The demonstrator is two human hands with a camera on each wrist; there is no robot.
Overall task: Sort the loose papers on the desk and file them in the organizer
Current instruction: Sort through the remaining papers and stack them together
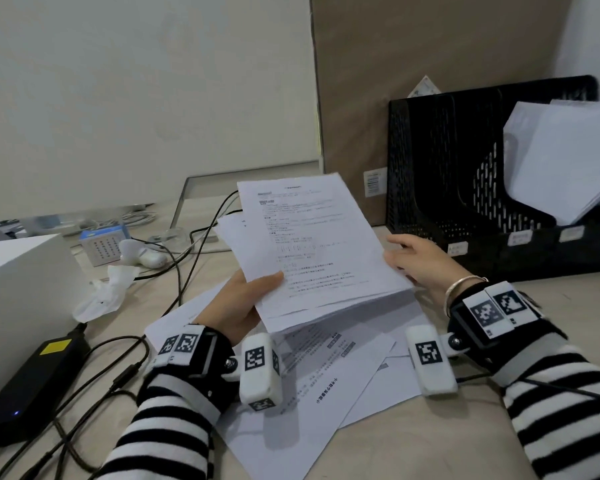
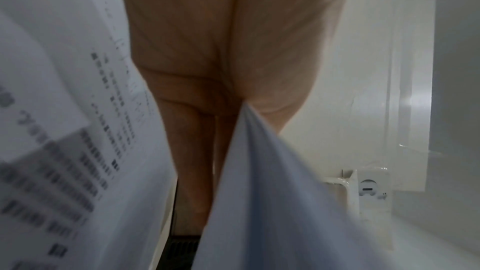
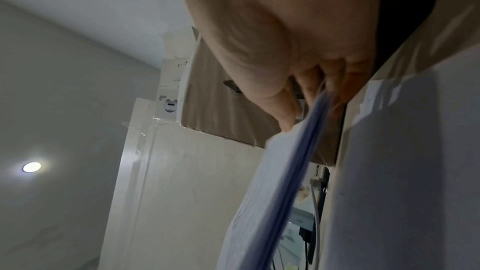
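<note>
Both striped-sleeved forearms reach forward. The left hand (image 1: pixel 238 301) pinches the papers (image 1: pixel 312 244), thumb on top; the right hand (image 1: pixel 420 261) grips their right edge, fingers underneath.

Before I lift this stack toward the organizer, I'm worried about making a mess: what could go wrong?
1. The held stack is uneven, a sheet juts out at its left; the left hand and right hand grip only its edges, so sheets might slide out.
2. Loose papers lie under your wrists; a sleeve could drag them off the desk.

organizer (image 1: pixel 465 174) right (rear), papers (image 1: pixel 326 368) before it
</note>
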